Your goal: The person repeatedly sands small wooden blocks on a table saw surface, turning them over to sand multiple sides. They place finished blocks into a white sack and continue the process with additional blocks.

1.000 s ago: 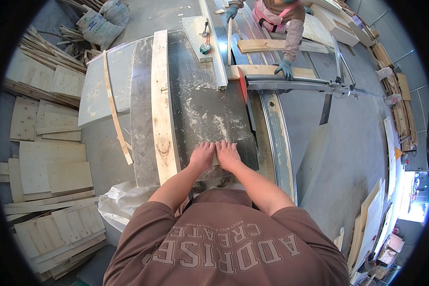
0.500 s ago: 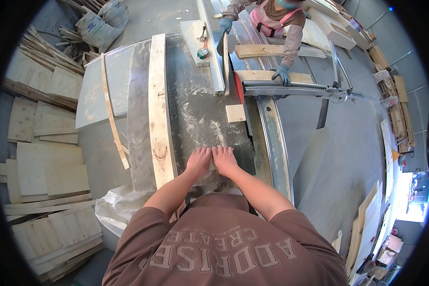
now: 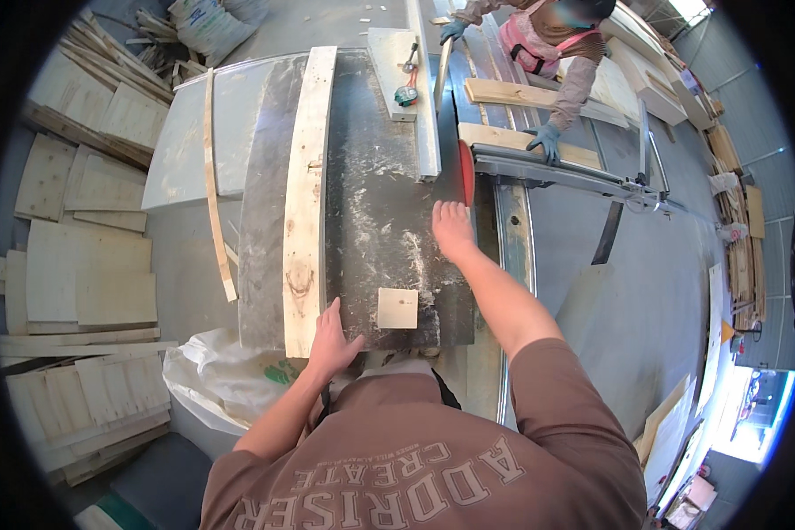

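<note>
A small square wooden block [image 3: 397,309] lies on the dark saw table [image 3: 371,203], near its front edge. To the left of the block, my left hand [image 3: 333,343] rests beside the near end of a long wooden board [image 3: 306,221], thumb and fingers apart. My right hand [image 3: 453,232] reaches forward on the table just short of the red blade part [image 3: 466,173], its fingers curled. Whatever lies under those fingers is hidden. Sawdust is scattered between the hands.
Across the table, a co-worker's gloved hand [image 3: 545,143] rests on the sliding rail by wooden boards; another glove [image 3: 452,32] is near the metal fence [image 3: 427,115]. A tape measure [image 3: 405,95] lies left of the fence. Plywood stacks [image 3: 88,265] stand at left, a white sack [image 3: 216,375] near my left arm.
My hands, side by side at the front edge before, have parted: the right went forward toward the blade, the left moved left. A block shows where they were; the one by the blade is hidden.
</note>
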`<state>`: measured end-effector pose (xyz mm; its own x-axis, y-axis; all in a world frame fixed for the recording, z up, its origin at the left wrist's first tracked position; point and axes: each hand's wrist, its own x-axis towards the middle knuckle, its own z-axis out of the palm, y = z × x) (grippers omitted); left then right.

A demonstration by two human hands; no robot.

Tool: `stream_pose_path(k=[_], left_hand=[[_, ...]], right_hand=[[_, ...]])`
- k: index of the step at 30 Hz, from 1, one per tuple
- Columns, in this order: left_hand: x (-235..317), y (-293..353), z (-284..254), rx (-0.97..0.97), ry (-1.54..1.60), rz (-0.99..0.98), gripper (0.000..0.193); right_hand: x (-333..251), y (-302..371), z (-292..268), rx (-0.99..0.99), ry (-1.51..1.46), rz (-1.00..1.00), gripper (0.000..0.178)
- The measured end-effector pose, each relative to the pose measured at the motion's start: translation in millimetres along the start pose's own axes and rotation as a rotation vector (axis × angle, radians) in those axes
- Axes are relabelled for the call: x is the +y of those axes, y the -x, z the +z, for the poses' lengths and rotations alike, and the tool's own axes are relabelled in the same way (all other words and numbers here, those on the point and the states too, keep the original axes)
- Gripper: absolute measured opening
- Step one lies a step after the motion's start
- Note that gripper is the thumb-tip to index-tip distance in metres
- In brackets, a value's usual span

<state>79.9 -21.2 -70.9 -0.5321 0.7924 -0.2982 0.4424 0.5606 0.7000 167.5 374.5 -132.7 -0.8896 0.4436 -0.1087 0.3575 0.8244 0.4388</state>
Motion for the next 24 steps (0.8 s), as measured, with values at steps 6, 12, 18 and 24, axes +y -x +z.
stream_pose_path(k=[6, 12, 18, 24], left_hand=[[-11.3, 32.6, -8.3, 0.056, 0.085, -0.132, 0.097], [-9.0, 23.7, -4.9, 0.045, 0.259, -0.148, 0.089], [-21.2, -22.1, 48.1, -0.061, 0.581, -0.214, 0.076], [-39.0, -61.4, 91.9, -0.243, 0.597, -0.181, 0.076]], right_hand=[[9.8, -29.5, 20.7, -0.148, -0.026, -0.055, 0.059], [6.9, -4.1, -72.3, -0.222, -0.308, -0.095, 0.095], [-58.4, 102.0, -158.0, -0.197, -0.458, -0.216, 0.105], [-116.1, 125.0, -131.6, -0.182, -0.494, -0.236, 0.105]])
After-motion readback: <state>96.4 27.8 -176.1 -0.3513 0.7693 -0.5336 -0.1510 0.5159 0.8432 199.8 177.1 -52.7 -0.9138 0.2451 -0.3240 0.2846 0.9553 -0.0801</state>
